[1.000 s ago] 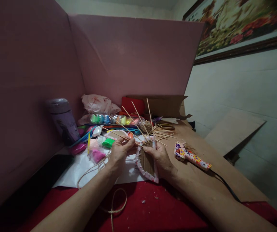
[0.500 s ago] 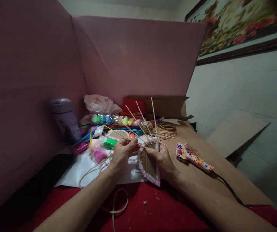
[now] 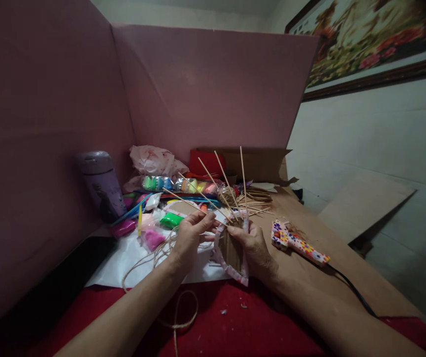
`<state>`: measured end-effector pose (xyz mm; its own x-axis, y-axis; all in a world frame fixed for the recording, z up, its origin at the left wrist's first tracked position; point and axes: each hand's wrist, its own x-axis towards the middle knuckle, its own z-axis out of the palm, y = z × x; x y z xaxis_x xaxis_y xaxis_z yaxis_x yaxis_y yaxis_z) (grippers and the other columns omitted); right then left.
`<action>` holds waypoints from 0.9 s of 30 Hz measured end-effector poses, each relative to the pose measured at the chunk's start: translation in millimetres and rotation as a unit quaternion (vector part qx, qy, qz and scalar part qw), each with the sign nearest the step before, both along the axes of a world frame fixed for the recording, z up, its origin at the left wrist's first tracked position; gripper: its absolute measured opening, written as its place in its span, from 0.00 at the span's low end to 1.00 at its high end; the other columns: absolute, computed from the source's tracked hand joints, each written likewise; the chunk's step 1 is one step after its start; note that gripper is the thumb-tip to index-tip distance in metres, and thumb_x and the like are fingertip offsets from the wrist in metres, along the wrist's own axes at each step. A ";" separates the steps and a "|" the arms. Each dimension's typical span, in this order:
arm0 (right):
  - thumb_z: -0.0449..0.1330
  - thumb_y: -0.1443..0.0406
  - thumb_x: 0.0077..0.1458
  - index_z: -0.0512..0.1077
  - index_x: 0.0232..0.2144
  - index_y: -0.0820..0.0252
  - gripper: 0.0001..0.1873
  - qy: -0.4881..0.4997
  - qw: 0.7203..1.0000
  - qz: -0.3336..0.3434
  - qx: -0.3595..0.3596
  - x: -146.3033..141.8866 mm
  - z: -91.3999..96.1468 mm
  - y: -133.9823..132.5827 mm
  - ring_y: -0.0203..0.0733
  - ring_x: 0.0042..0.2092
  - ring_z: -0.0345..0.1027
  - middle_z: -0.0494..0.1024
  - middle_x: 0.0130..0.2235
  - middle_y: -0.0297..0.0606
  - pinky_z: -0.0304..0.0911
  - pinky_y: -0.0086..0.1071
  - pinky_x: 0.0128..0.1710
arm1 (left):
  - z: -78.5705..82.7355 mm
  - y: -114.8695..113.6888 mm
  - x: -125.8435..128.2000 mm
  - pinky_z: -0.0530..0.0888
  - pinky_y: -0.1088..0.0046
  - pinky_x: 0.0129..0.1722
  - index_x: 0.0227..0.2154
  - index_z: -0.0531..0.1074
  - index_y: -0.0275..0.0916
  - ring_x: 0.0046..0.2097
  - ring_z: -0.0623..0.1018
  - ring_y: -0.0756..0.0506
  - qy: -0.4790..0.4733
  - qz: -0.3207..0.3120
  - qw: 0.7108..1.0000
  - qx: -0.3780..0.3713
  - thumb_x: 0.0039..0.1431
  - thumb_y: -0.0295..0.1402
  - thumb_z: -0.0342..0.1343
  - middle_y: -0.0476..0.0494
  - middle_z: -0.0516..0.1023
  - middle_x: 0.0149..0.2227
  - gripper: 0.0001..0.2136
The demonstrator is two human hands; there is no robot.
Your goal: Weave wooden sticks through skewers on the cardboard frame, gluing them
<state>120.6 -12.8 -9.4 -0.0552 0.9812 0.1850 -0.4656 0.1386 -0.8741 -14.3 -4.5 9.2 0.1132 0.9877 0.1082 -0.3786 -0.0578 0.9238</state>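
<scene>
My right hand [image 3: 254,249] grips a heart-shaped cardboard piece [image 3: 230,250] edged in patterned pink tape, holding it upright over the red cloth. Several thin wooden skewers [image 3: 223,191] stick up and fan out from its top. My left hand [image 3: 189,236] is closed in a pinch at the skewers' base, with jute twine [image 3: 149,260] trailing from it down across the white paper to a loop on the cloth.
A floral glue gun [image 3: 297,244] with a black cord lies on brown cardboard to the right. Behind are clay packets [image 3: 178,185], a purple tumbler [image 3: 101,186], a twine ball [image 3: 228,194], loose skewers, a cardboard box [image 3: 257,163] and a pink backboard [image 3: 205,84].
The cardboard heart has tilted more upright, so the skewers now point higher. Both hands stay on it and have shifted slightly right.
</scene>
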 end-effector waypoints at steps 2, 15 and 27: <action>0.66 0.63 0.39 0.73 0.28 0.61 0.11 0.004 1.000 0.001 0.003 0.3 -0.5 0.0 0.38 0.26 0.68 0.76 0.26 0.35 0.63 0.30 0.29 | 2.3 0.0 -0.9 0.71 0.74 0.30 0.32 0.73 0.35 0.31 0.74 0.49 -0.017 -0.002 1.000 0.011 0.45 0.41 0.61 0.43 0.76 0.31 0.14; 0.66 0.63 0.40 0.72 0.29 0.61 0.11 0.003 1.000 0.025 0.001 0.4 -2.0 -0.5 0.36 0.25 0.67 0.75 0.25 0.33 0.62 0.29 0.27 | 9.6 -0.5 -0.3 0.67 0.71 0.39 0.37 0.73 0.38 0.38 0.74 0.47 -0.072 -0.008 0.997 0.019 0.47 0.35 0.60 0.42 0.77 0.37 0.13; 0.66 0.63 0.40 0.72 0.29 0.61 0.11 -0.033 0.999 0.024 0.011 -0.6 -6.9 1.4 0.37 0.26 0.67 0.75 0.26 0.34 0.62 0.31 0.29 | 7.7 4.7 3.8 0.65 0.76 0.31 0.23 0.72 0.35 0.29 0.72 0.52 -0.050 0.045 0.998 0.009 0.44 0.36 0.62 0.48 0.74 0.25 0.09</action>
